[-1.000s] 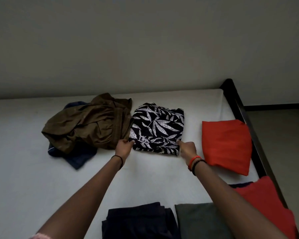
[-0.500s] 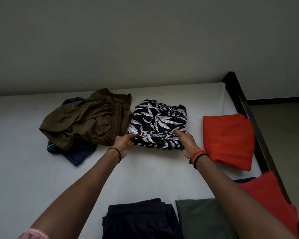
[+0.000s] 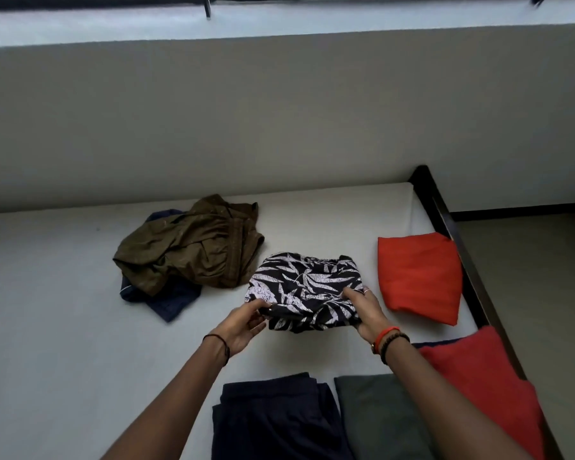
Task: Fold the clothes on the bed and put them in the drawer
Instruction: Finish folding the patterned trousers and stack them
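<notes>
Cloth hides part of each grip: the leaf-print garment (image 3: 304,287) folds over some fingers of both hands, so how far they reach beneath it cannot be told. The left hand (image 3: 243,327) pinches the garment's near left corner, thumb on top. The right hand (image 3: 365,310) grasps its near right corner, fingers curled over the fabric. The garment sits between the two hands, over the middle of the bed (image 3: 47,327), and its near edge looks raised off the mattress (the far edge is hard to judge).

The view cuts off three folded pieces along the bed's near edge: a dark navy one (image 3: 273,419), a grey-green one (image 3: 379,416) just beside it, and a red one (image 3: 478,376) at the near right corner. A folded orange piece (image 3: 419,277) lies by the right edge, just beside the right hand. Toward the far edge, a crumpled olive garment (image 3: 193,250) mostly covers a blue one (image 3: 166,302). A dark bed frame (image 3: 445,207) runs along the right edge.
</notes>
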A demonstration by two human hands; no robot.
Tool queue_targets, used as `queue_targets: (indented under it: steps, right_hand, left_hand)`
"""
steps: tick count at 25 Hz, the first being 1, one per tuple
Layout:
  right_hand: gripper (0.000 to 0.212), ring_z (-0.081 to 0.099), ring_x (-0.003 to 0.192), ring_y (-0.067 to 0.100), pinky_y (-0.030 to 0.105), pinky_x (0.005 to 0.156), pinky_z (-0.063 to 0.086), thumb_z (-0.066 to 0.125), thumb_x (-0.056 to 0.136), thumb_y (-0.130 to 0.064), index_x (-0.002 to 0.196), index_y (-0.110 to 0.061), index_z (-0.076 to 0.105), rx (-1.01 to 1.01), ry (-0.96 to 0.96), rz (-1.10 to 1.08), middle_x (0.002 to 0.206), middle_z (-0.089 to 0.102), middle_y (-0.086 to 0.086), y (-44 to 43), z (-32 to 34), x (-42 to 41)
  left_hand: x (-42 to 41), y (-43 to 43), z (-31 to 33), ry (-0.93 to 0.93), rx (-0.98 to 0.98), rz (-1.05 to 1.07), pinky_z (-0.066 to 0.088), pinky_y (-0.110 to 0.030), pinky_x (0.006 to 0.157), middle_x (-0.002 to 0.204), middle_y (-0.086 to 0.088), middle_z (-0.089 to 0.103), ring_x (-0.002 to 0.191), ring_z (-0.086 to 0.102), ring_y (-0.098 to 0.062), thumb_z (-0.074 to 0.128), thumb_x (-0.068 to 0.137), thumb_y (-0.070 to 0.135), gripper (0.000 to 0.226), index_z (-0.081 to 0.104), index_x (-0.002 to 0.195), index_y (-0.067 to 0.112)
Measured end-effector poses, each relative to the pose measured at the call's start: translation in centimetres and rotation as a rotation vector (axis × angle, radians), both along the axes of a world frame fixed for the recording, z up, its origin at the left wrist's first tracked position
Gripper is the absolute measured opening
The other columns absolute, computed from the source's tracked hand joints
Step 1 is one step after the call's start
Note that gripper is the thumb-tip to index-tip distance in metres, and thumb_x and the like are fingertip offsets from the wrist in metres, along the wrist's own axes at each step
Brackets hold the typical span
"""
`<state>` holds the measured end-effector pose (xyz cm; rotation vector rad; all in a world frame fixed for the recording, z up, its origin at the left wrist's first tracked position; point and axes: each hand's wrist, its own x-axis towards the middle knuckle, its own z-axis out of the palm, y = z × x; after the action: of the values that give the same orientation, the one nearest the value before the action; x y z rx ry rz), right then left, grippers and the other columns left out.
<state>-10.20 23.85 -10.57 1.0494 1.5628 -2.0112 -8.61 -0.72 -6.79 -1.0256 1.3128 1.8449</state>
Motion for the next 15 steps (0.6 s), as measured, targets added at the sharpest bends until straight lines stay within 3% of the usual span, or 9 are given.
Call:
queue_targets:
  steps: [3, 8, 11, 13, 15]
  right_hand:
    - [0.038, 0.067, 0.096, 0.034, 0.049, 0.082, 0.054, 0.058, 0.078, -0.004, 0.116, -0.007, 0.056, -0.025, 0.012, 0.017, 0.110, 0.069, 0.018, -0.1, 1.4, 1.3]
    - [0.030, 0.067, 0.080, 0.027, 0.037, 0.068, 0.058, 0.052, 0.082, 0.004, 0.107, -0.013, 0.055, -0.115, 0.055, 0.013, 0.097, 0.069, 0.013, -0.8, 4.9, 4.7]
    - [0.033, 0.066, 0.091, 0.031, 0.046, 0.082, 0.055, 0.055, 0.080, 0.003, 0.109, -0.014, 0.056, -0.125, 0.075, 0.050, 0.101, 0.068, 0.016, -1.1, 6.5, 8.6]
    - [0.042, 0.065, 0.102, 0.035, 0.051, 0.091, 0.053, 0.060, 0.076, -0.002, 0.117, -0.012, 0.055, -0.122, 0.098, 0.092, 0.109, 0.068, 0.018, -1.4, 7.1, 12.2]
    - [0.057, 0.066, 0.103, 0.032, 0.045, 0.087, 0.055, 0.068, 0.066, -0.010, 0.121, -0.013, 0.054, -0.146, 0.095, 0.137, 0.111, 0.069, 0.016, -1.9, 7.8, 16.1]
  left_hand:
    - [1.9, 0.1, 1.4, 0.016, 0.025, 0.015, 0.043, -0.033, 0.082, 0.074, 0.000, 0.053, 0.073, 0.051, -0.015, 0.056, 0.086, 0.014, 0.011, 0.052, 0.076, 0.017]
    - [5.2, 1.4, 3.9, 0.091, 0.085, 0.259, 0.042, -0.024, 0.061, 0.065, -0.002, 0.045, 0.059, 0.045, -0.013, 0.040, 0.089, 0.002, 0.029, 0.042, 0.062, 0.013]
    - [9.4, 1.2, 5.3, 0.095, 0.063, 0.267, 0.045, -0.023, 0.057, 0.056, 0.002, 0.049, 0.054, 0.049, -0.010, 0.043, 0.091, 0.003, 0.031, 0.044, 0.061, 0.013]
    - [13.5, 0.4, 5.6, 0.065, 0.071, 0.283, 0.049, -0.028, 0.060, 0.060, -0.001, 0.055, 0.060, 0.054, -0.014, 0.044, 0.093, 0.004, 0.030, 0.050, 0.064, 0.011]
    - [18.2, -0.5, 5.8, 0.034, 0.053, 0.276, 0.052, -0.029, 0.058, 0.068, -0.008, 0.059, 0.062, 0.059, -0.018, 0.045, 0.093, 0.000, 0.031, 0.057, 0.065, 0.007]
